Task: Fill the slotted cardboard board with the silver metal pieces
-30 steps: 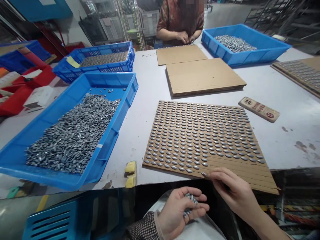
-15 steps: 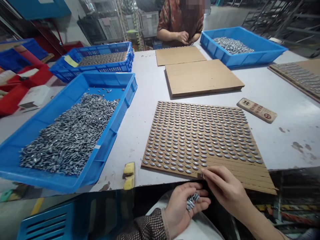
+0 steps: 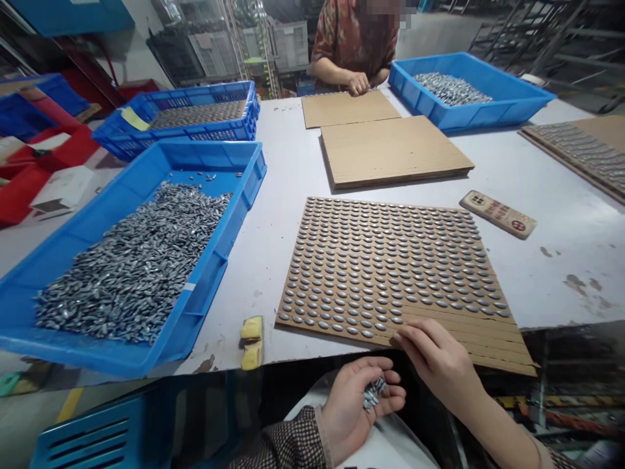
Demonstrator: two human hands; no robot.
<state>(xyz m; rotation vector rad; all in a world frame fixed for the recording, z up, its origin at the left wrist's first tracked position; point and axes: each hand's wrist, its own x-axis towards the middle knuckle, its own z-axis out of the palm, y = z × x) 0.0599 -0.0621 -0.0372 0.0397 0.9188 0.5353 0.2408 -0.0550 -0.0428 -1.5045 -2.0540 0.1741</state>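
Note:
My left hand [image 3: 354,402], palm up and cupped below the table edge, holds a small heap of spindle-shaped grey metal pieces [image 3: 374,394]. Thumb and fingertips of my right hand [image 3: 439,355] are pinched together at the near edge of a ridged cardboard sheet [image 3: 469,339]. The metal piece in that pinch is mostly hidden by the fingers. Rows of the same pieces [image 3: 375,260] lie along the ridges over most of the sheet; its near right part is bare cardboard.
At left stands a blue tray [image 3: 244,195] heaped with metal pieces; behind it is a blue crate [image 3: 195,138]. Stacked cardboard [image 3: 395,150] lies beyond my sheet. A printed bar [image 3: 498,213] and yellow block [image 3: 252,342] flank it. Another person [image 3: 354,49] works opposite beside a second blue tray [image 3: 502,117].
My right fingertips have closed in on the sheet's near edge, covering the piece that showed between them. My left hand stays cupped. The person opposite has moved a hand over their cardboard.

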